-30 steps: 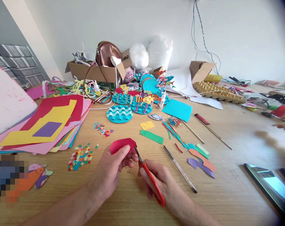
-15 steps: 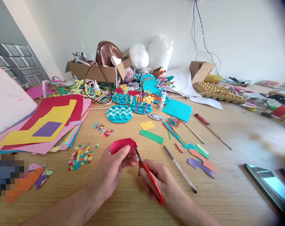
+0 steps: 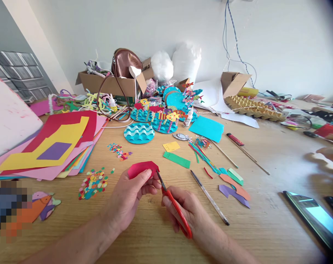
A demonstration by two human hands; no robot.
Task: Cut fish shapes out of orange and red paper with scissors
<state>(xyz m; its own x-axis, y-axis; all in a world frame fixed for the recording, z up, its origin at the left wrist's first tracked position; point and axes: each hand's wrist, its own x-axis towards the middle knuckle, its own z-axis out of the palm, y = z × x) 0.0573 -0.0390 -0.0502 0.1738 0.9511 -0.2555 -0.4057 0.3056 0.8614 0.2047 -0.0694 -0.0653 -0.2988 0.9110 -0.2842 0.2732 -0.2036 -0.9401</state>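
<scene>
Between thumb and fingers, my left hand (image 3: 133, 190) pinches a piece of red paper (image 3: 140, 168) with angled edges. My right hand (image 3: 184, 205) is closed around the handles of red scissors (image 3: 180, 212). The dark blades meet the right end of the paper, close to my left fingertips; how far they are parted is hard to see. A clear pen (image 3: 209, 198) lies just right of the scissors. Beyond my hands rest a green paper strip (image 3: 176, 160) and a yellow paper piece (image 3: 171, 146).
Coloured sheets (image 3: 59, 135) are stacked at left, near confetti dots (image 3: 93, 185). Blue wavy bases (image 3: 139, 133) and a glue bottle (image 3: 187, 118) stand farther back. Paper scraps (image 3: 235, 194) and a phone (image 3: 309, 216) lie right. Another person's hand (image 3: 330, 157) is at the right edge.
My hands, the red paper and the scissors hold almost the same pose. At the right edge, the other person's blurred hand has drawn back to the right.
</scene>
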